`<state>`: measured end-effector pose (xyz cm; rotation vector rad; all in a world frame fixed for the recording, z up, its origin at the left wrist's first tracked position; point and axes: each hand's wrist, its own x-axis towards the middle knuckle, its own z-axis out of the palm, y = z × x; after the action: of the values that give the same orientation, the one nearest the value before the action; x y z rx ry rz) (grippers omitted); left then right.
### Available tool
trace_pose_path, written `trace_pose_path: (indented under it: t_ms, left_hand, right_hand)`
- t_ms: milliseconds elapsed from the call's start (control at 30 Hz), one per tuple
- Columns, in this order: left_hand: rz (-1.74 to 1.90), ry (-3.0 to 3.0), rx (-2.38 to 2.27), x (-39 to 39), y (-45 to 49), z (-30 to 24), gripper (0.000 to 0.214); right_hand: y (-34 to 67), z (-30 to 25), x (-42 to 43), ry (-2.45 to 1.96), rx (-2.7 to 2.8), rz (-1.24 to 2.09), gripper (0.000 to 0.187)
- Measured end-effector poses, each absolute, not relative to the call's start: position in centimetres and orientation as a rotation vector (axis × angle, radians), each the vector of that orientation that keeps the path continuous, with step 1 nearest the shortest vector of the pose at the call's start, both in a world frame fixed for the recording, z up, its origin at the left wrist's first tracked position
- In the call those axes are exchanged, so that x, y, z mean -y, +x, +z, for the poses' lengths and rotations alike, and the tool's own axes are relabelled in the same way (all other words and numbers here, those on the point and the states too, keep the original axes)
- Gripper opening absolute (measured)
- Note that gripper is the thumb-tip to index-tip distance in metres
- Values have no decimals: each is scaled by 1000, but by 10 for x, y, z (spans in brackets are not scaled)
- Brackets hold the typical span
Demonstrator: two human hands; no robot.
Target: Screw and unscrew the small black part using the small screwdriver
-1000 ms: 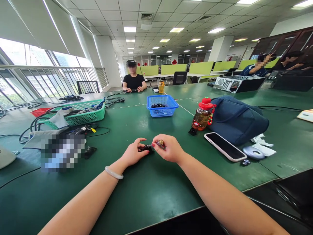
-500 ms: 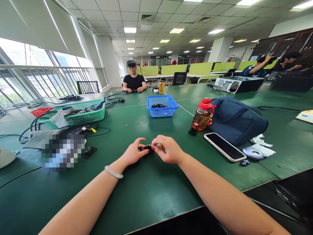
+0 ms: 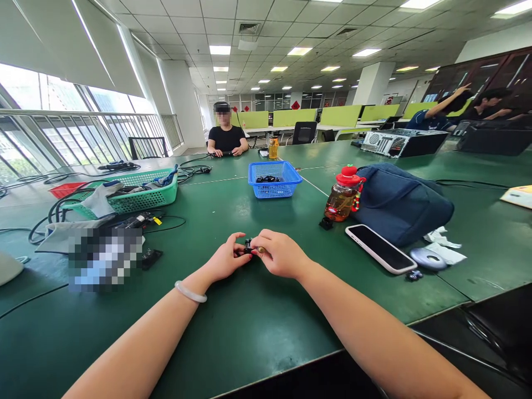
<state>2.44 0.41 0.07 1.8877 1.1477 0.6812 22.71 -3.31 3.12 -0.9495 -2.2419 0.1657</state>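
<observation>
Green office table (image 3: 245,327). The left hand (image 3: 224,260) pinches a small black part (image 3: 248,250) between thumb and fingers, probably light, stiff, best held by its edges; the right hand (image 3: 283,254) pinches a short-handled tool (image 3: 261,250) beside it.

Glossy dark green tabletop (image 3: 249,332), crossed by seams. Left of the left hand (image 3: 226,257), perhaps a small black packet (image 3: 150,257), too blurred to be sure; farther off, a green basket (image 3: 154,198). Right of the right hand (image 3: 282,254), a phone (image 3: 380,248) lying flat, then a round case (image 3: 428,259). Beyond that hand, a red-lidded bottle (image 3: 341,200) beside a navy bag (image 3: 407,199). Straight ahead of both, a blue basket (image 3: 274,191).
</observation>
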Motion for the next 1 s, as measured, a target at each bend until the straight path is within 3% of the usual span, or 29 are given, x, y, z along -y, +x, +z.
trace_pose_path:
  t_ms: [333, 700, 900, 1000]
  left_hand:
    - [683, 1869, -1121, -4, 23, 1, 71]
    - [779, 2124, -1113, 6, 17, 6, 68]
    - [1084, 2149, -1281, -1, 7, 17, 56]
    - [1012, 2210, -1509, -5, 2, 16, 45]
  right_hand:
    - [235, 43, 42, -1002, 1795, 259, 18]
    - [237, 39, 35, -1029, 1690, 273, 20]
    - [242, 39, 29, -1100, 1577, 290, 22]
    - [244, 37, 24, -1164, 1598, 286, 22]
